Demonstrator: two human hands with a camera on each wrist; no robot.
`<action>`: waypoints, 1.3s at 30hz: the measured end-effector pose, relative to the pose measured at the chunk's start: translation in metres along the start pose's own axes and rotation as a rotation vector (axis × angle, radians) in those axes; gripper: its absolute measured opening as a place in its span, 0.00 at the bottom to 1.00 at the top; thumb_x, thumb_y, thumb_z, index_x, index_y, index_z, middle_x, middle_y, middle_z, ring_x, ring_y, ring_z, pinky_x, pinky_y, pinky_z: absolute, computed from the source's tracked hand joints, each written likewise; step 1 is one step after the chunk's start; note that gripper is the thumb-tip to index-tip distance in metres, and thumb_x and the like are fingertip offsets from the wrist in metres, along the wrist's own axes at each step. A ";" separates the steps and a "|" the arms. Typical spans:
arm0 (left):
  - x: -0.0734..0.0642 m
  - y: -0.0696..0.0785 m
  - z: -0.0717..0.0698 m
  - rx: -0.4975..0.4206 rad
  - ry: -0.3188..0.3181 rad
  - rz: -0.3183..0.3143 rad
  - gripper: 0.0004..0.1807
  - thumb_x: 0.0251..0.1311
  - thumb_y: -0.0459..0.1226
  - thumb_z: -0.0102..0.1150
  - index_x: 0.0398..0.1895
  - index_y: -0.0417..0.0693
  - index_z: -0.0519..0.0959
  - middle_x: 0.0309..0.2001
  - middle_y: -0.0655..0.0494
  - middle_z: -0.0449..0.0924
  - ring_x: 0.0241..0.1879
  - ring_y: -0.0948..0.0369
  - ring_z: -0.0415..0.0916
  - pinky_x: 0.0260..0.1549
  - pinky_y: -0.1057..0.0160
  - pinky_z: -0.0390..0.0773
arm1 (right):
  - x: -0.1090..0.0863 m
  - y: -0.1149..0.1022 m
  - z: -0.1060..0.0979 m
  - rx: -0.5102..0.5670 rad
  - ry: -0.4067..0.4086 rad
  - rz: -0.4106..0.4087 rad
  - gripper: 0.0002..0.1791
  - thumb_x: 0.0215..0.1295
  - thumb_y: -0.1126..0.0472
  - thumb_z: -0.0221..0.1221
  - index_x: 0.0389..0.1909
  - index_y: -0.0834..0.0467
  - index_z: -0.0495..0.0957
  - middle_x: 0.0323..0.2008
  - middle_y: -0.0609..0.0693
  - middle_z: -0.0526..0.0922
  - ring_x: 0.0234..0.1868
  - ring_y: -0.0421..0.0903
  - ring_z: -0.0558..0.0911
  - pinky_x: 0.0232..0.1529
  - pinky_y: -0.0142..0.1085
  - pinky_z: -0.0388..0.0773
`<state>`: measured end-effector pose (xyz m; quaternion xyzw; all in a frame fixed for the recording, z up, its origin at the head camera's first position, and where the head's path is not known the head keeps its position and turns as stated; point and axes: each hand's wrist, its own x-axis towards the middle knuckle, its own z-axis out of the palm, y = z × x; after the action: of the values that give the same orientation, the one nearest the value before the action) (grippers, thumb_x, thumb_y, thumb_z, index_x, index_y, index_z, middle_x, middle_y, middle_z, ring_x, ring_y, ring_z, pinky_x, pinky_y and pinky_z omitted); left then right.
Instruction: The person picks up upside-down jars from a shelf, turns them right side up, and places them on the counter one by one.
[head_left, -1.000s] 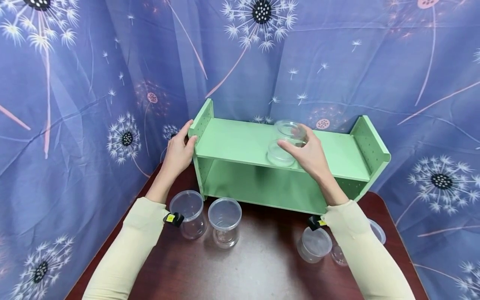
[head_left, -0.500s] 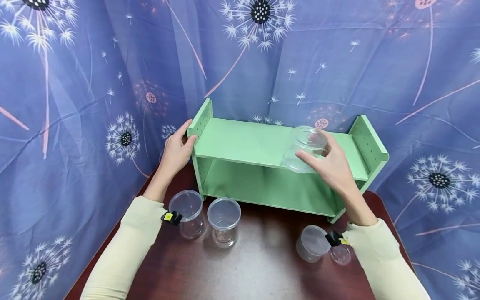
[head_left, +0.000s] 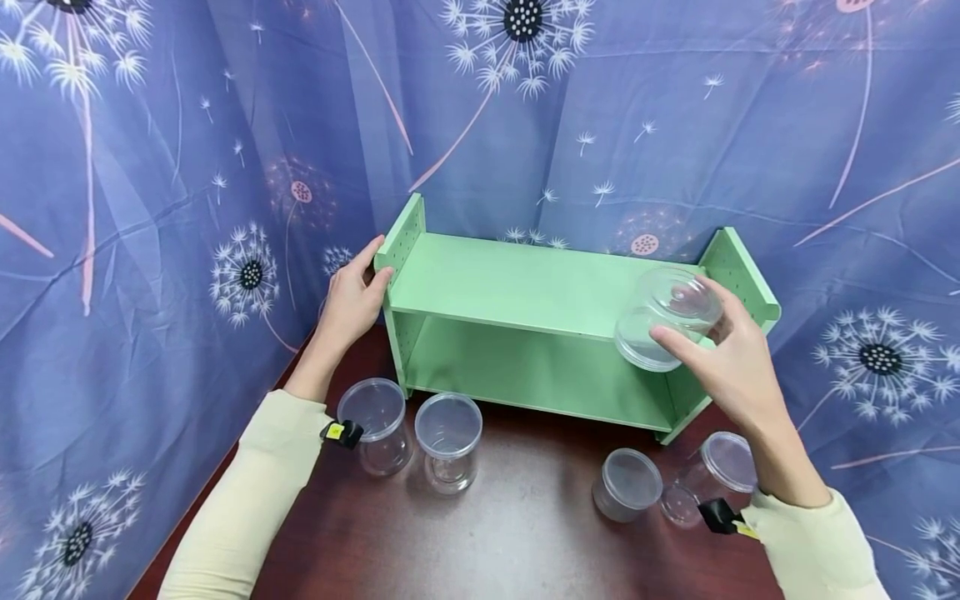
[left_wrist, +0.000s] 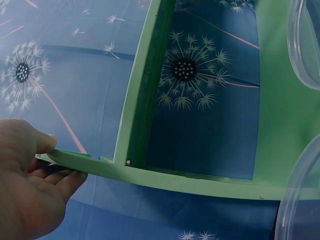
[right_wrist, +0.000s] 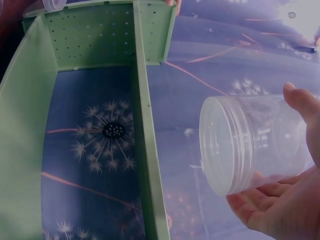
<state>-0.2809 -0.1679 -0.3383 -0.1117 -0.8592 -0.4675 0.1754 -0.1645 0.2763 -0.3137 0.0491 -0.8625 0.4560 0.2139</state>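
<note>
My right hand (head_left: pixel 731 358) holds a clear plastic jar (head_left: pixel 648 329) in front of the right end of the green shelf unit (head_left: pixel 517 283). In the right wrist view the jar (right_wrist: pixel 227 145) has its ridged lid end towards the lower board, so it is upside down. Thumb and fingers (right_wrist: pixel 250 205) curl round its body. At the other end, my left hand (head_left: pixel 352 296) grips the edge of the shelf's left side panel (head_left: pixel 405 233). The left wrist view shows the thumb on one face of the panel (left_wrist: pixel 75 159) and the fingers behind it.
Two lidded clear jars (head_left: pixel 450 425) stand on the dark red table (head_left: pixel 517 533) before the shelf's left end. Near its right end are a short lidded jar (head_left: pixel 627 483) and a taller one (head_left: pixel 727 462). A blue dandelion-print curtain (head_left: pixel 645 108) hangs behind.
My right hand has carried the jar from above the middle of the top shelf to the right and towards me. My left hand has stayed on the side panel.
</note>
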 end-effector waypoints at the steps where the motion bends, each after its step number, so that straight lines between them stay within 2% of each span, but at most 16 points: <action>1: 0.000 0.000 0.000 0.001 -0.003 -0.001 0.31 0.77 0.38 0.53 0.80 0.50 0.62 0.61 0.38 0.80 0.48 0.50 0.80 0.44 0.52 0.76 | -0.003 0.002 -0.003 -0.004 0.005 0.003 0.46 0.63 0.57 0.73 0.79 0.54 0.61 0.64 0.57 0.75 0.51 0.32 0.77 0.48 0.19 0.70; 5: 0.000 0.000 -0.001 -0.003 -0.013 -0.012 0.31 0.78 0.39 0.53 0.81 0.52 0.61 0.60 0.39 0.80 0.47 0.50 0.79 0.43 0.54 0.75 | -0.015 0.008 -0.014 -0.030 0.032 0.038 0.47 0.63 0.57 0.73 0.80 0.53 0.60 0.62 0.53 0.75 0.49 0.31 0.77 0.45 0.18 0.70; 9: 0.000 0.000 -0.002 -0.014 -0.019 -0.018 0.31 0.78 0.39 0.53 0.81 0.52 0.61 0.65 0.40 0.77 0.54 0.49 0.79 0.46 0.52 0.77 | -0.026 0.015 -0.019 -0.036 0.055 0.047 0.48 0.62 0.60 0.74 0.79 0.54 0.60 0.59 0.46 0.75 0.45 0.33 0.76 0.42 0.19 0.69; 12: -0.001 0.001 -0.002 -0.023 -0.020 -0.018 0.31 0.78 0.39 0.53 0.81 0.52 0.60 0.67 0.40 0.75 0.59 0.48 0.78 0.50 0.50 0.78 | -0.034 0.020 -0.020 -0.020 0.056 0.032 0.48 0.61 0.63 0.73 0.79 0.56 0.59 0.58 0.42 0.75 0.44 0.33 0.77 0.40 0.18 0.71; 18: 0.000 0.001 -0.002 -0.025 -0.013 -0.004 0.31 0.78 0.40 0.53 0.81 0.52 0.61 0.67 0.39 0.76 0.59 0.48 0.79 0.51 0.49 0.78 | -0.050 0.029 -0.021 0.036 0.052 0.043 0.47 0.63 0.68 0.71 0.79 0.57 0.57 0.56 0.37 0.78 0.45 0.30 0.80 0.40 0.17 0.76; 27: 0.002 0.000 -0.002 -0.021 -0.006 0.000 0.31 0.77 0.39 0.54 0.80 0.50 0.62 0.67 0.40 0.75 0.58 0.50 0.79 0.51 0.51 0.79 | -0.073 0.037 -0.009 0.090 0.051 0.071 0.45 0.62 0.72 0.70 0.78 0.60 0.59 0.49 0.33 0.80 0.42 0.30 0.82 0.41 0.18 0.77; 34: 0.000 -0.001 -0.001 -0.020 -0.015 -0.005 0.32 0.77 0.40 0.54 0.81 0.51 0.61 0.65 0.40 0.77 0.55 0.50 0.79 0.49 0.50 0.77 | -0.088 0.041 0.007 0.056 0.041 0.060 0.45 0.60 0.71 0.72 0.77 0.58 0.62 0.46 0.35 0.81 0.35 0.34 0.79 0.34 0.22 0.76; 39: -0.005 0.002 0.001 -0.003 -0.004 -0.027 0.34 0.76 0.41 0.55 0.82 0.52 0.59 0.68 0.40 0.75 0.62 0.50 0.76 0.59 0.49 0.76 | -0.096 0.047 0.015 0.099 0.006 0.073 0.44 0.62 0.71 0.70 0.77 0.58 0.61 0.48 0.34 0.81 0.40 0.33 0.81 0.39 0.21 0.77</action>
<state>-0.2762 -0.1666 -0.3392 -0.1014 -0.8603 -0.4709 0.1672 -0.0958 0.2809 -0.3973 0.0269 -0.8394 0.5059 0.1969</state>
